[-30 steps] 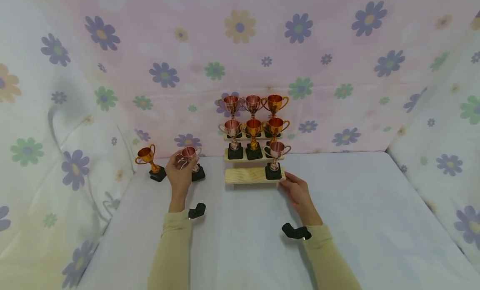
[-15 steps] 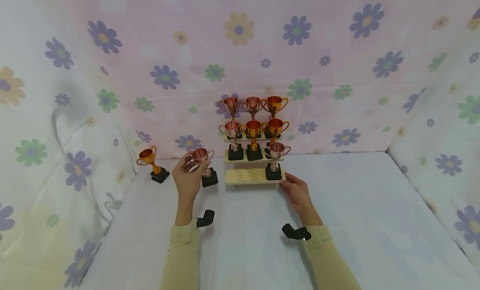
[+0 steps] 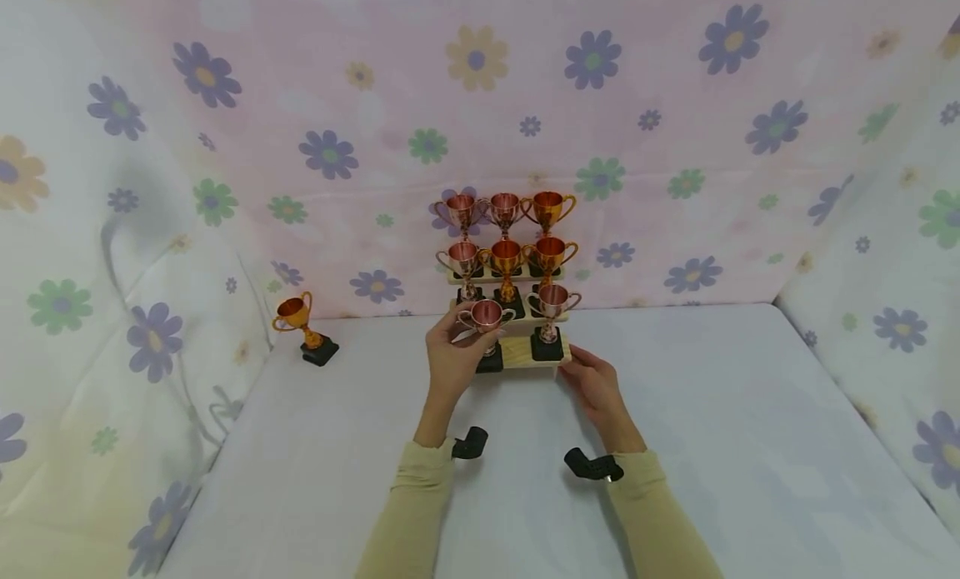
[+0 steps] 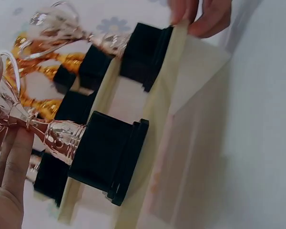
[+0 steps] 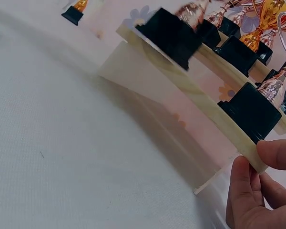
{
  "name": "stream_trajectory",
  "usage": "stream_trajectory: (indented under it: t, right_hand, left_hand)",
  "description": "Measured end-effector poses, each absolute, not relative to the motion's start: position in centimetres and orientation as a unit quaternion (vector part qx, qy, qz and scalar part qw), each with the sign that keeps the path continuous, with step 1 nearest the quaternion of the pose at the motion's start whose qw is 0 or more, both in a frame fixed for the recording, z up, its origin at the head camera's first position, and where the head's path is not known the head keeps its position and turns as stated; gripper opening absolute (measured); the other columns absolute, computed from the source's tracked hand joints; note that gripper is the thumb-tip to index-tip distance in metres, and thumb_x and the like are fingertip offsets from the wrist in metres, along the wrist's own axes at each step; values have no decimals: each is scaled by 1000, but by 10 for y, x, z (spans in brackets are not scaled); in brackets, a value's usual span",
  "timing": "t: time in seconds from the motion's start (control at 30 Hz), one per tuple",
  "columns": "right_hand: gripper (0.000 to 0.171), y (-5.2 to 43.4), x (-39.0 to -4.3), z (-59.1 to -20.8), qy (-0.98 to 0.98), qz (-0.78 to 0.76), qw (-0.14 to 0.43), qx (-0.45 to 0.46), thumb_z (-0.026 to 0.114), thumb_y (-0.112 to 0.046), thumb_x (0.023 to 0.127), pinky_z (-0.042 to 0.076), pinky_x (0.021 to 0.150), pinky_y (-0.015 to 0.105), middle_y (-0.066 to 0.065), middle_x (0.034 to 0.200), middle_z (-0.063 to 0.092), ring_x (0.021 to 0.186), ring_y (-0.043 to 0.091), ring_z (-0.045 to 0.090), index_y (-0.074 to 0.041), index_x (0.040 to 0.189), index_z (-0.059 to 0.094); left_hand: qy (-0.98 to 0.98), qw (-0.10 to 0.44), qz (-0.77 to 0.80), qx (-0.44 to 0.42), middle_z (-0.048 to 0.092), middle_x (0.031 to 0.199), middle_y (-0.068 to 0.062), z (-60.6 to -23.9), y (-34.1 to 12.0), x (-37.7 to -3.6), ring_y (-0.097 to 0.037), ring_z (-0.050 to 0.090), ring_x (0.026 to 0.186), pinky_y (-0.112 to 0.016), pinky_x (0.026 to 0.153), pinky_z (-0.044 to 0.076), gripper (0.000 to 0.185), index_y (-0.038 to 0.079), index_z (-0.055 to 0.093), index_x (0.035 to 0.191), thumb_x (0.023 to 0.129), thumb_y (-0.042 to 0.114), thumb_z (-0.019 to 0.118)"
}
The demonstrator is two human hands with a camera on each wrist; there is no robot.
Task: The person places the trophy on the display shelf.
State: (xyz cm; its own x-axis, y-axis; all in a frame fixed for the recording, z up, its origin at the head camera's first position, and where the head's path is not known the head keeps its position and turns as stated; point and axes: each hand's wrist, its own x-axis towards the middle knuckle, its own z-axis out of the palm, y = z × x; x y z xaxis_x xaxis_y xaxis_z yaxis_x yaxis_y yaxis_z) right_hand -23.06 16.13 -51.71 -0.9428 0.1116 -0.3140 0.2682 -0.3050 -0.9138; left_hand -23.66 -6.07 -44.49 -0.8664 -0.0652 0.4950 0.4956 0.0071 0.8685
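My left hand [image 3: 452, 361] pinches a rose-gold trophy cup [image 3: 487, 315] by its bowl and stem. Its black base [image 4: 105, 152] is at the left end of the lowest step of a wooden tiered stand [image 3: 517, 354]; whether it touches the wood I cannot tell. With thumb and fingers, my right hand [image 3: 597, 389] grips the right end of that step, as the right wrist view also shows at the board's edge [image 5: 245, 151]. Close to those fingers, another rose-gold trophy cup [image 3: 553, 301] stands upright on the same step.
Gold and rose-gold trophy cups [image 3: 506, 254] fill the two upper steps. A lone gold trophy cup [image 3: 306, 327] is on the white table [image 3: 300, 471] at the far left, leaning. Flowered cloth [image 3: 480, 129] rises behind and at both sides.
My left hand has carried the rose-gold trophy cup rightward from the table's left part to the lowest step. My right hand has kept its grip on the stand.
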Motion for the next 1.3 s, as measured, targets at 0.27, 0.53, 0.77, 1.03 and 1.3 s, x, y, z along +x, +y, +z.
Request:
stream_trajectory:
  t: [0.27,0.53,0.77,1.03,1.3]
  right_hand:
    - [51,157,-228,-515,593,-789,42,157,52,5,99,54,96,19,22,150,48,124,22,54,5,150,43]
    - [52,156,-227,-512,589,-792,41,157,51,5,99,54,96,19,22,150,48,127,24,52,6,150,42]
    - [52,155,-227,-513,583,-796,40,159,52,5,99,55,93,18,22,150,48,122,20,55,6,149,43]
    - [53,156,-230,-515,582,-797,36,158,52,5,99,54,95,19,24,152,45,134,28,50,7,150,41]
    - [54,160,-230,-519,586,-794,35,159,52,4,100,54,95,18,25,154,43,136,29,47,9,152,37]
  left_hand:
    - [-672,203,-695,-154,65,114,-24,-466,-38,-256,-23,68,92,-40,84,63,51,-4,65,126,78,-5,84]
    - [-669,191,-702,-152,64,112,-29,-445,-27,-245,-38,69,97,-39,83,63,49,-11,61,126,81,-8,81]
    - [-666,194,-706,-143,65,115,-29,-444,-22,-245,-36,69,100,-41,85,63,48,-10,61,127,82,-8,80]
    - [-642,206,-719,-170,61,109,-31,-448,-22,-248,-35,67,99,-58,89,58,55,-13,57,131,80,-13,79]
    - [-655,174,-713,-178,57,126,-34,-477,-49,-255,-53,56,116,-57,102,52,66,-7,53,140,80,-9,80]
